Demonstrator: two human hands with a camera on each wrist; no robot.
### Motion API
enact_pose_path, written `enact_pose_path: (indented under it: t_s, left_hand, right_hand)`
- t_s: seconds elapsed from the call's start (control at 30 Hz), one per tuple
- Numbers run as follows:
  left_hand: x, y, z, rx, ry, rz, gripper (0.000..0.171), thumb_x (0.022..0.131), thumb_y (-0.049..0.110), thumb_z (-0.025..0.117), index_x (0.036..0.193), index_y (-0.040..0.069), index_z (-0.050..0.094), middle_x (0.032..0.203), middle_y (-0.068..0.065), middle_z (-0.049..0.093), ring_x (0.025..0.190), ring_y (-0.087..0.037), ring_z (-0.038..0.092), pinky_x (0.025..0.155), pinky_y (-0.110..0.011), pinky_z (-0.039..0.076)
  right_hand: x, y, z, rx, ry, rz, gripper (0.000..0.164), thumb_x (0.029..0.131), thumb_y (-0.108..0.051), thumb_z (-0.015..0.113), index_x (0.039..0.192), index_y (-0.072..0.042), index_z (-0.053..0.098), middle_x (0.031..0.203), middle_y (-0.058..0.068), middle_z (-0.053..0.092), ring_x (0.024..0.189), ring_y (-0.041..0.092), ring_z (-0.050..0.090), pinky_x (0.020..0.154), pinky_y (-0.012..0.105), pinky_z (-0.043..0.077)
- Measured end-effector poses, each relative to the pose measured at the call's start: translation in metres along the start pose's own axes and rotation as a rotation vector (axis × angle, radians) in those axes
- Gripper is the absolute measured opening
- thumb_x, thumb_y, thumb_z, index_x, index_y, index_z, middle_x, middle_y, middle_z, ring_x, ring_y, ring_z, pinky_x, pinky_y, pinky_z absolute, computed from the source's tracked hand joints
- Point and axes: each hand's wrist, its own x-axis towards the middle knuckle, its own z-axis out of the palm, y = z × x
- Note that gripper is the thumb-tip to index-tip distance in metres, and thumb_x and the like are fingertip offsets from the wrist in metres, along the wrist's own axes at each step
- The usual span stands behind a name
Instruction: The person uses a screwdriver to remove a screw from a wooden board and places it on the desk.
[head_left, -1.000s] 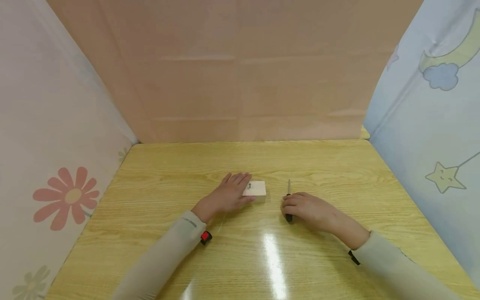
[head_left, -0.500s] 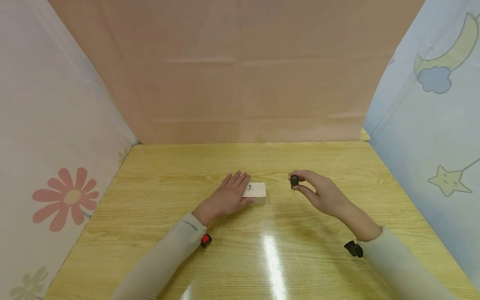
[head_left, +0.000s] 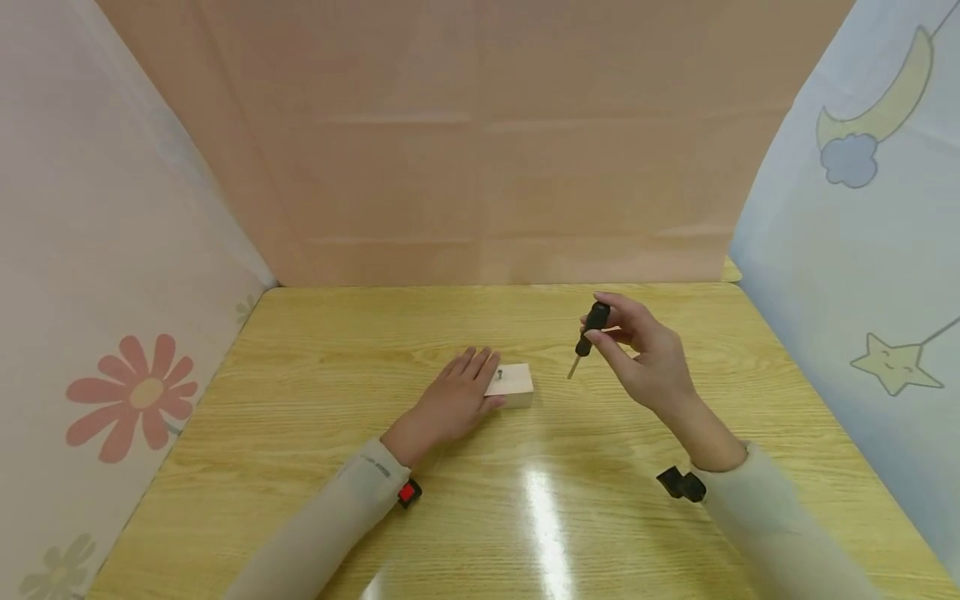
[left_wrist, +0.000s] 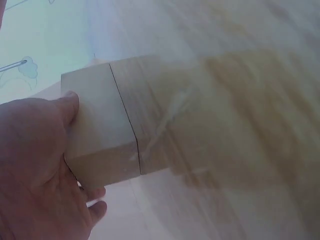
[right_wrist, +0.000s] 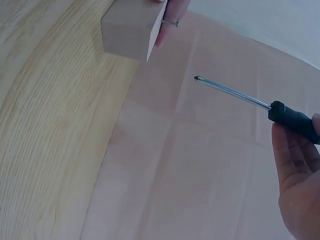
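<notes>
On the table, a pale wooden block (head_left: 517, 385) has a screw (head_left: 500, 374) standing up from its top. My left hand (head_left: 450, 400) holds the block's left end, thumb along the near side and fingers reaching over the top. In the left wrist view the thumb presses one face of the block (left_wrist: 100, 115). To the right, my right hand (head_left: 648, 354) pinches a black-handled screwdriver (head_left: 596, 318) above the table, its tip slanting down and left. The right wrist view shows the shaft (right_wrist: 232, 92) pointing toward the screw (right_wrist: 171, 23), apart from it.
The wood-grain table (head_left: 337, 350) ends at a tan backdrop (head_left: 480, 167). Printed cloth walls stand at left (head_left: 112, 250) and right (head_left: 862, 267). Light glares off the table in front of the block.
My right hand has lifted the screwdriver off the table and turned it from lying tip-away to pointing down and left. My left hand has stayed at the block.
</notes>
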Motion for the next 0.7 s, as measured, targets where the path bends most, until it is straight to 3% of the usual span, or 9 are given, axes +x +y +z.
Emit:
enact_pose_path:
  t_s: [0.3, 0.7]
  left_hand:
    - [0.002, -0.005, -0.004, -0.082, -0.09, 0.04, 0.073, 0.108, 0.053, 0.03, 0.165, 0.014, 0.005, 0.171, -0.008, 0.009, 0.157, -0.028, 0.004, 0.126, -0.041, 0.008]
    - [0.007, -0.003, -0.003, -0.073, -0.076, 0.076, 0.075, 0.107, 0.055, 0.029, 0.164, 0.012, 0.007, 0.17, -0.01, 0.013, 0.157, -0.03, 0.006, 0.126, -0.042, 0.009]
  right_hand:
    - [0.006, 0.0, 0.014, 0.026, 0.034, 0.023, 0.057, 0.08, 0.023, 0.072, 0.132, 0.007, 0.058, 0.091, 0.02, 0.069, 0.09, 0.001, 0.067, 0.08, 0.015, 0.056]
    - [0.013, -0.001, 0.032, 0.035, 0.055, 0.058, 0.058, 0.08, 0.02, 0.074, 0.133, 0.003, 0.059, 0.089, 0.015, 0.069, 0.086, 0.003, 0.065, 0.077, 0.015, 0.056]
